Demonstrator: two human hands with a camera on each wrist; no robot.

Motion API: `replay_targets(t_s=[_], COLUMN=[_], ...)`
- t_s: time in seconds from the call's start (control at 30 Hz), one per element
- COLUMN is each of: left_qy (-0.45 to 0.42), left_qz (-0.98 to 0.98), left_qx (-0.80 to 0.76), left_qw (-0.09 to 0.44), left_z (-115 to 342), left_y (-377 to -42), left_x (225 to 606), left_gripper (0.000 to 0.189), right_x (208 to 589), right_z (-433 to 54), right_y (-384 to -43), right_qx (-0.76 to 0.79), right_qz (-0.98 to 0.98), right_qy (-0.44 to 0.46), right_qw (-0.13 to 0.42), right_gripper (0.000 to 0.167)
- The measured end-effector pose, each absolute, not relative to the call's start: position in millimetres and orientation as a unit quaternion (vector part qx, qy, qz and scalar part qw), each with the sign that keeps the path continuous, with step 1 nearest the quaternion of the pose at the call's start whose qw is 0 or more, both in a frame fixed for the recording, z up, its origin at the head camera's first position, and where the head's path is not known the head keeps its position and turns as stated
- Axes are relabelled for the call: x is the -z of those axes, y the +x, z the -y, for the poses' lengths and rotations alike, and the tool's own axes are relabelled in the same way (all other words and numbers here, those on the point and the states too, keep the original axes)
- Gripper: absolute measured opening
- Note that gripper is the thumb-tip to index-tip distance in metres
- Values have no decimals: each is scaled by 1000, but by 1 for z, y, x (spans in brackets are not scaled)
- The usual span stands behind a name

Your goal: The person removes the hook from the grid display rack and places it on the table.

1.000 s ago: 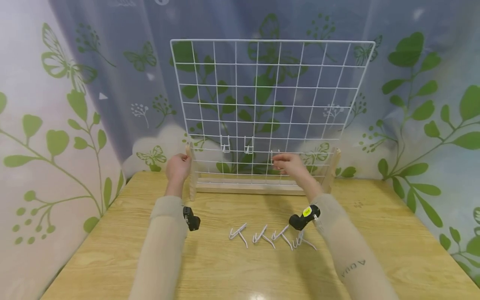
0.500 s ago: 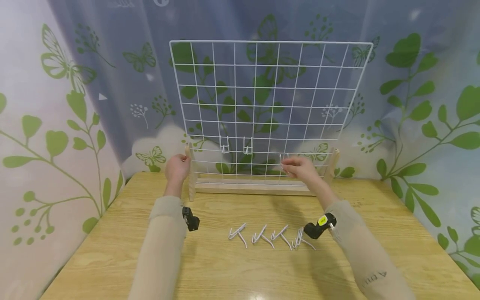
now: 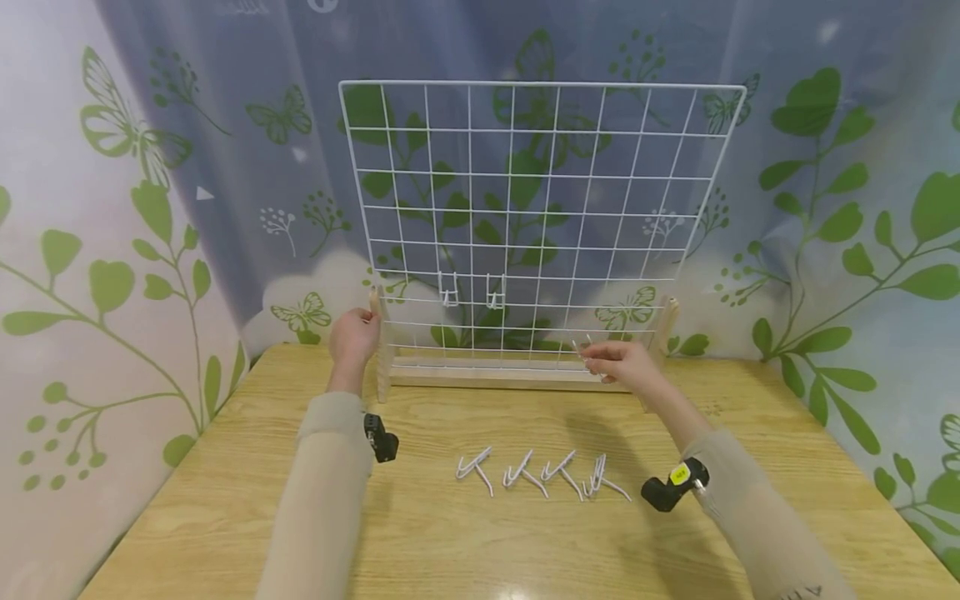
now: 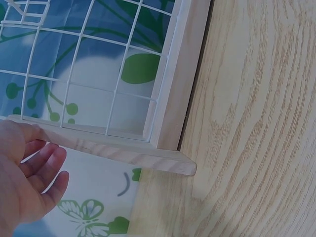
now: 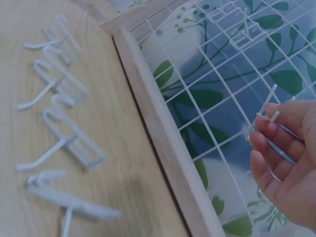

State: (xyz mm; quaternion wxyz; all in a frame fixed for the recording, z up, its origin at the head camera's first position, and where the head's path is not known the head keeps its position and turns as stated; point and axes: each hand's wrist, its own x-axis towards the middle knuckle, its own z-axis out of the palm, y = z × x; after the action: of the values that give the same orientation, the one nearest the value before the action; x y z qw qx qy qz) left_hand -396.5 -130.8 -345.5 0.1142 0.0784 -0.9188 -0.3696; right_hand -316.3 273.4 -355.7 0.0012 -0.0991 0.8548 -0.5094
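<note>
A white wire grid panel (image 3: pixel 534 208) stands upright in a wooden base (image 3: pixel 495 378). My left hand (image 3: pixel 355 340) grips the upper end of the base's left wooden post (image 3: pixel 382 354); in the left wrist view, that hand (image 4: pixel 32 170) has its thumb at the post's edge. Between thumb and fingers, my right hand (image 3: pixel 626 365) pinches a white wire hook (image 5: pixel 266 111) in front of the panel's lower right part. Its prongs point up, and the fingers hide part of it. Two similar hooks, a left one (image 3: pixel 448 292) and a right one (image 3: pixel 496 293), hang on the grid.
Several loose white hooks (image 3: pixel 525 475) lie in a row on the wooden table (image 3: pixel 435 550), in front of the base. The right post (image 3: pixel 666 329) of the base is partly behind my right hand. A patterned curtain (image 3: pixel 225 275) hangs behind the panel.
My right hand has moved right, down and back from the grid, with the hook still pinched. My left hand has stayed at the post. The hooks on the table have not moved.
</note>
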Motion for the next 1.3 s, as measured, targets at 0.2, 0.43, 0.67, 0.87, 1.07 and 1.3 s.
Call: replay_targets(t_s=[0.2,0.43,0.67,0.87,1.07,1.3], left_qy=[77,76,77,77,76,75], left_qz=[919,919,918,919,919,918], left_qx=[370,371,373,372,374,377], left_qw=[109,109,112,108,102,97], left_z=[131,132,133,133,132,131], left_y=[-397,-396,-396,-396,-394,-394], left_x=[346,347,348,348,348,344], left_gripper=[36,36,35,35,35,35], right_x=[371,385,392,401,411,423], right_z=[-292,-313,-327,-336,-346,-355], right_y=[-302,-284,-270,-259,-250,-243], right_qx=[514,492,466,444,441,449], right_qz=[-849,-861,-872,-878,-873,-858], right_qy=[-119,-119,-141,-161,-175,-194], right_qw=[23,36,56,80,114,157], right_gripper=[35,37,33,29,27,26])
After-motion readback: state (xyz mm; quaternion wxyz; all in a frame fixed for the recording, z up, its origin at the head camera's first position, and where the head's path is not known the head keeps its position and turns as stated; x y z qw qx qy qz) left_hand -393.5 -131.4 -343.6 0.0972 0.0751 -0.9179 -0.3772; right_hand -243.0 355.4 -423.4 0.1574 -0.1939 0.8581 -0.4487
